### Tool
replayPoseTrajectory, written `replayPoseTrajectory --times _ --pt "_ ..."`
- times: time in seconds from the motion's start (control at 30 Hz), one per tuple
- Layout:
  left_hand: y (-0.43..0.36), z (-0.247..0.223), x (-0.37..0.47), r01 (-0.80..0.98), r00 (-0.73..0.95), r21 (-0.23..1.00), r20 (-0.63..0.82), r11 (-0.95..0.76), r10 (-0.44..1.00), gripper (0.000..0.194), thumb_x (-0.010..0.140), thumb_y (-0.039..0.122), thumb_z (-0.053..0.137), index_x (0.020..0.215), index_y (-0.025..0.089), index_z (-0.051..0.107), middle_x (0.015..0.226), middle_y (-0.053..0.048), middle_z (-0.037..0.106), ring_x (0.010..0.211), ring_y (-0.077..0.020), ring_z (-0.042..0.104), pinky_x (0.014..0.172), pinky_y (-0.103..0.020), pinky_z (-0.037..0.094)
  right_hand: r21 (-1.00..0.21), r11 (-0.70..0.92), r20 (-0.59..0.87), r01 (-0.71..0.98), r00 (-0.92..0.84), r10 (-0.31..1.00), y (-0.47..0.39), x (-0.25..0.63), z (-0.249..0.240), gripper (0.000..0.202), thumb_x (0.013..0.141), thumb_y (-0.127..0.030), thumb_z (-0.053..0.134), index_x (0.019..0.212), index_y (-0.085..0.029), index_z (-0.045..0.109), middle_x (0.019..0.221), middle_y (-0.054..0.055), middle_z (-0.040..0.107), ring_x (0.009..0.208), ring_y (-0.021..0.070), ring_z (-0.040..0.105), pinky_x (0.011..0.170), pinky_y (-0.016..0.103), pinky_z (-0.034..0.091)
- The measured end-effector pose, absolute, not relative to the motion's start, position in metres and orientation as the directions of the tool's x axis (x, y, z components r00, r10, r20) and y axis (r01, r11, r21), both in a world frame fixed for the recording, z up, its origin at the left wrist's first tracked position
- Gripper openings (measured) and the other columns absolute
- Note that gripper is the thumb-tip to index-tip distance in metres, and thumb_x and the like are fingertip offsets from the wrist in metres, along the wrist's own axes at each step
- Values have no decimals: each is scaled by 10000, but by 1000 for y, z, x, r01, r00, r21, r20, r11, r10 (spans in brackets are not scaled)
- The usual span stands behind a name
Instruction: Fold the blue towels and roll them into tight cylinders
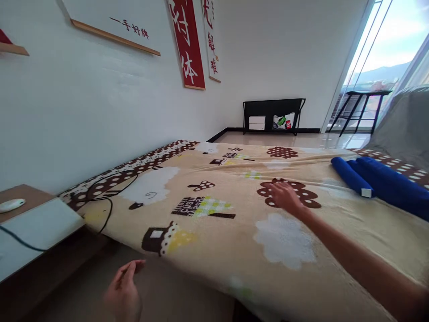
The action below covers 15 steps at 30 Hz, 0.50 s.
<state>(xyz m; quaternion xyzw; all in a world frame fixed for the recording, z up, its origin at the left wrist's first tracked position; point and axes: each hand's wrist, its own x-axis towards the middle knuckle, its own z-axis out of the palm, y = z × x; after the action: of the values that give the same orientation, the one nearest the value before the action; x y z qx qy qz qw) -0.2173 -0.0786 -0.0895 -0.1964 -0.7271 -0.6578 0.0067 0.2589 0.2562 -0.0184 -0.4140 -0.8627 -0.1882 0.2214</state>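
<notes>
The cream patterned blanket spreads over the bed across the middle and lower right of the frame, its printed lettering too distorted to read surely. The right hand lies palm down at a brown dotted flower right of centre, fingers extended and loosely apart; no fold shows in its grip, though whether the fingertips press the cloth I cannot tell. The left hand, lower left, is half open below the blanket's near edge, fingers loosely curled, holding nothing visible. A blue roll with a small blank-looking white tag lies at right. At upper left, a white scroll reads 一手好牌; beside it, a red scroll ends in 体 and a narrow white scroll in 解难
</notes>
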Motion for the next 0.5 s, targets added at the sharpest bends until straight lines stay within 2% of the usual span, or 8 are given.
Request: replayPoseTrajectory --times 0.13,0.23,0.37,0.5 --pt "-91 -100 -227 295 -911 944 232 147 342 316 751 492 598 793 189 675 843 -52 720 862 -256 667 773 -339 503 108 792 500 601 -721 479 218 147 -44 364 949 -133 470 1264 -221 632 948 57 700 893 167 619 858 288 426" --pt "-86 -94 -218 346 -871 926 257 150 419 349 754 528 599 790 189 671 827 -59 719 851 -266 669 780 -353 511 69 833 506 549 -739 445 203 117 -56 325 959 -150 475 1232 -207 642 939 56 693 887 166 619 833 284 443" --pt "-64 -78 -197 439 -775 897 351 48 525 325 787 520 615 790 199 671 816 -52 708 839 -252 666 791 -336 530 30 793 535 609 -680 502 217 139 -61 334 964 -145 454 1248 -192 625 942 64 683 903 179 613 848 305 452" --pt "-34 -65 -174 493 -650 865 439 -96 620 263 821 479 625 805 223 682 839 -32 713 860 -235 675 833 -313 544 51 706 527 706 -620 582 255 203 -61 362 938 -129 475 1260 -205 622 1015 70 683 974 193 605 902 320 448"
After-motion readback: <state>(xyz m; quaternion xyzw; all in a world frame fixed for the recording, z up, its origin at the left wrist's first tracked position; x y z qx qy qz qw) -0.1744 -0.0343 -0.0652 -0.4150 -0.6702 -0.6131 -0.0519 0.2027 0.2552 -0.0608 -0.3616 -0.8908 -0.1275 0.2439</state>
